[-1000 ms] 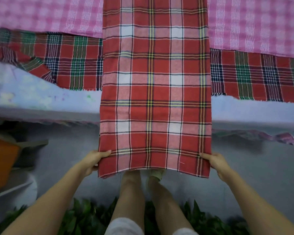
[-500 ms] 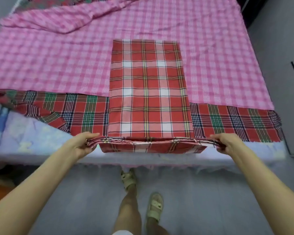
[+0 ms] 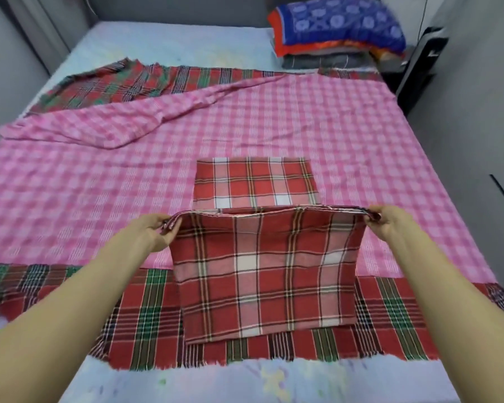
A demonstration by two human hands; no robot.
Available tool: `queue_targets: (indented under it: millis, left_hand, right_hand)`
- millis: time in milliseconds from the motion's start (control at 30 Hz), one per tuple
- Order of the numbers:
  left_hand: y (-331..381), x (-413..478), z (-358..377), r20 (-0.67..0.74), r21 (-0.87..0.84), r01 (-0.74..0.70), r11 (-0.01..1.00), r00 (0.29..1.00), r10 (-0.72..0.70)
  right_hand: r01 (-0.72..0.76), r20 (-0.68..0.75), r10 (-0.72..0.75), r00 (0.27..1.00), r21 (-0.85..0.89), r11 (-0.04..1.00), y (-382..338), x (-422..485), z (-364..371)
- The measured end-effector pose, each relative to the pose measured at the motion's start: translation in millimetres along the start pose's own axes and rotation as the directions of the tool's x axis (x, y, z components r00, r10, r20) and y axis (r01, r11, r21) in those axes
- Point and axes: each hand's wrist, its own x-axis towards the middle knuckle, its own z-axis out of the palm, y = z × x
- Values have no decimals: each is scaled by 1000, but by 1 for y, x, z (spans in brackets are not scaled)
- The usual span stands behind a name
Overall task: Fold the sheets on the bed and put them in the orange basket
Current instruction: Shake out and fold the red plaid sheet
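The red sheet (image 3: 262, 274) sits lower middle of the frame, folded into a narrow strip and half doubled over. The near part is lifted by its top edge, and the far part lies flat on the pink sheet (image 3: 70, 199) just above it in the frame. The left hand (image 3: 154, 231) pinches the left corner of that raised edge and the right hand (image 3: 387, 222) pinches the right one. Each has its fingers curled over several layers and holds nothing else.

Handling-wise I'd guess thin woven cotton: light, floppy, zero stiffness, so it sags in the middle unless the corners are held apart. The layers look like they could slip off each other, so grip through the whole stack right at the corners and keep it taut. The next bit is probably laying that edge onto the far end and squaring the corners.

Further out, the pink sheet covers most of the bed (image 3: 274, 382), with one corner flipped over at upper left. A green plaid sheet (image 3: 146, 315) pokes out under it along the near edge and at upper left. There's a stack of bedding (image 3: 332, 27) at upper right. The orange basket isn't in view.
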Motion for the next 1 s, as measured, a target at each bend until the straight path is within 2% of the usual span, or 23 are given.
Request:
queue_targets:
  millis: [233, 300, 433, 600, 700, 800, 900, 967, 1000]
  left_hand:
    - [48, 59, 94, 59, -106, -66, 992, 996, 72]
    - [56, 88, 112, -1, -212, -33, 977, 999, 34]
    - [76, 138, 150, -23, -286, 44, 957, 998, -53]
    - [107, 208, 204, -53, -236, 2, 972, 998, -15]
    - [116, 250, 227, -89, -219, -15, 976, 996, -5]
    - [113, 295, 240, -152, -259, -54, 964, 988, 14]
    - [104, 327, 244, -116, -80, -165, 983, 981, 155]
    - [95, 338, 238, -139, 71, -266, 961, 952, 273]
    - [88, 344, 227, -127, 213, -326, 921, 926, 357]
  right_hand:
    - [-19, 2, 19, 1000, 18, 1000, -48, 88, 81]
    - [-20, -16, 20, 1000, -7, 1000, -55, 116, 97]
    - [-52, -86, 49, 995, -24, 998, -69, 169, 127]
    - [-53, -47, 51, 998, -48, 997, -94, 237, 176]
    - [-40, -86, 35, 996, -57, 998, -95, 282, 204]
    - [-18, -94, 5, 996, -137, 990, -81, 322, 226]
    - [29, -56, -37, 998, -144, 989, -63, 346, 242]
    - [74, -64, -86, 994, -176, 982, -51, 350, 239]
    - [117, -61, -134, 989, -230, 966, -41, 350, 233]
